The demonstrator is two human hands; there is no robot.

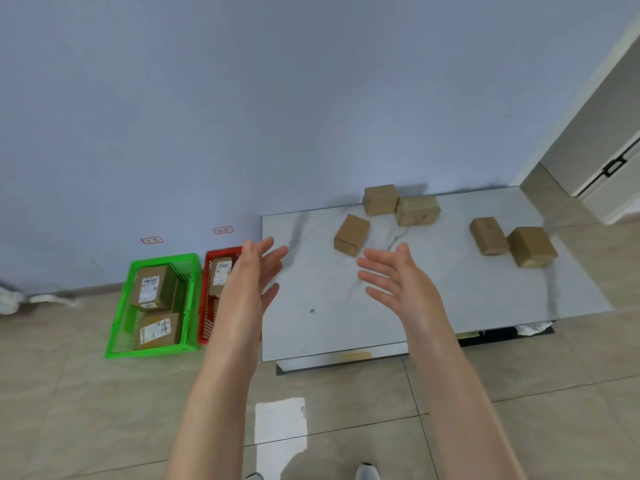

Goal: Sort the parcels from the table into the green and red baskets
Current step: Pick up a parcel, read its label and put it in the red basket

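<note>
Your left fingers point(273, 252) and right fingers point(372, 265) are spread and almost straight, with the palms turned toward each other, and they hold nothing. The left hand point(258, 271) and the right hand point(391, 275) hover above the tabletop point(346, 323), apart from every parcel.

The nearest parcel point(351, 234) lies on the tabletop at about 12 o'clock from the gap between your hands. I judge that the step is to take this one. Bring one palm to each of its two opposite sides, press evenly, and lift it straight up. Then turn it to find the label before you choose a basket, because only plain brown faces show now.

A touching pair point(398, 206) waits at 1 o'clock by the far edge. A second pair point(509, 240) sits at 3 o'clock.

The green basket point(119, 327) and the red basket point(207, 258) stand side by side on the floor, at 9 o'clock from the tabletop. The green one holds two labelled parcels.

Your left forearm covers much of the red basket, so only one parcel can be counted there. The two small wall signs point(152, 240) above the baskets are too blurred to read. The label print is too small, so the sorting rule cannot be told.
</note>
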